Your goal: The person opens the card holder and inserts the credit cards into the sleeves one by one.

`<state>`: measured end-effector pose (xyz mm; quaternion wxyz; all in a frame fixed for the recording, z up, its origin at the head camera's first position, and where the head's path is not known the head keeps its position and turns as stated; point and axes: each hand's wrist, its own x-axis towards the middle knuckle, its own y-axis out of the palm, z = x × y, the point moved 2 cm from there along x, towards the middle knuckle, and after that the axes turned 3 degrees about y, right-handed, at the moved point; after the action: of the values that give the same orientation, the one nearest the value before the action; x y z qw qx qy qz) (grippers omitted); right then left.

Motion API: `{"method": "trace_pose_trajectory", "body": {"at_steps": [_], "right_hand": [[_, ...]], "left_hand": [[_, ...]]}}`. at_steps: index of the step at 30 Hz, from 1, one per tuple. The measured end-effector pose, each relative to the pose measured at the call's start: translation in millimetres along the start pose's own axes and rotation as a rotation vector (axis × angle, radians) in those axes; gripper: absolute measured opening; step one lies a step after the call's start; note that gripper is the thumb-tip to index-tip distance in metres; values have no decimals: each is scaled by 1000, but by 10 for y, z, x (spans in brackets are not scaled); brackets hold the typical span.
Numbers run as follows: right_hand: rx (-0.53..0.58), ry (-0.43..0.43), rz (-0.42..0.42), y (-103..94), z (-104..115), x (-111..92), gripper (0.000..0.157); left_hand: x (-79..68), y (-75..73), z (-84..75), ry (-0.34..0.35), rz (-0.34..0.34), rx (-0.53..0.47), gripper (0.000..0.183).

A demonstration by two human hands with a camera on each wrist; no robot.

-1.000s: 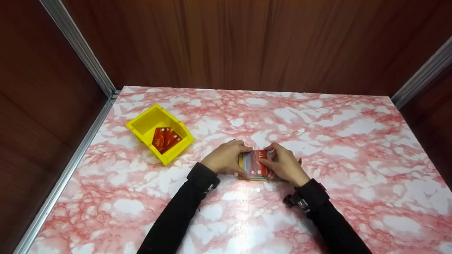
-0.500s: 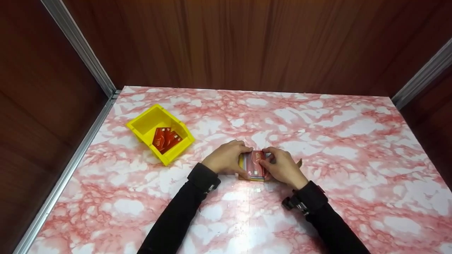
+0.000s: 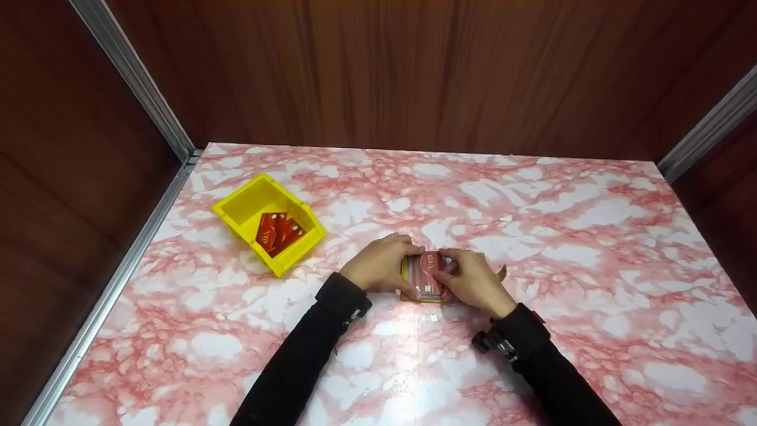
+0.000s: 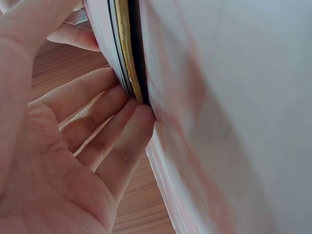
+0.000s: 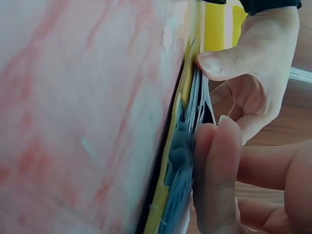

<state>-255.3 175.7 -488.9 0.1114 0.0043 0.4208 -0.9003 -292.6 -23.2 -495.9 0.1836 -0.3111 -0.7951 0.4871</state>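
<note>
A card holder with a yellow inner cover (image 5: 158, 204) and several clear plastic sleeves (image 5: 196, 92) lies spread on the table. My left hand (image 3: 378, 264) grips its left part, thumb at the near edge and fingers at the far edge. A red VIP card (image 3: 430, 273) lies mostly under a clear sleeve, its left portion looking hazy through the plastic. At the card's right edge, my right hand (image 3: 471, 279) pinches it between thumb and fingers. That hand covers much of the holder's right half. In the left wrist view, fingertips touch the yellow edge (image 4: 127, 53).
A yellow bin (image 3: 236, 222) stands to the left, with several red VIP cards (image 3: 278, 234) inside. Dark wood panels (image 3: 378, 77) rise behind and at both sides of the pink marbled table (image 3: 562, 248).
The red card has slid left, deeper under the clear sleeve. My right hand has followed it a little leftward, while my left hand has stayed nearly still.
</note>
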Motion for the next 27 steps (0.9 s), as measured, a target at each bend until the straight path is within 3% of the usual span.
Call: {"method": "trace_pose_trajectory", "body": {"at_steps": [15,23,27], "right_hand": [[89,-35,115,21,4,1,58],[-22,-51,66,2,13,-7,51],[-17,-83,81,0,14,-5,46]], "left_hand": [[0,3,-23,2,-3,-5,90],[-2,6,-27,8,7,2,92],[-3,9,-23,11,5,-6,91]]}}
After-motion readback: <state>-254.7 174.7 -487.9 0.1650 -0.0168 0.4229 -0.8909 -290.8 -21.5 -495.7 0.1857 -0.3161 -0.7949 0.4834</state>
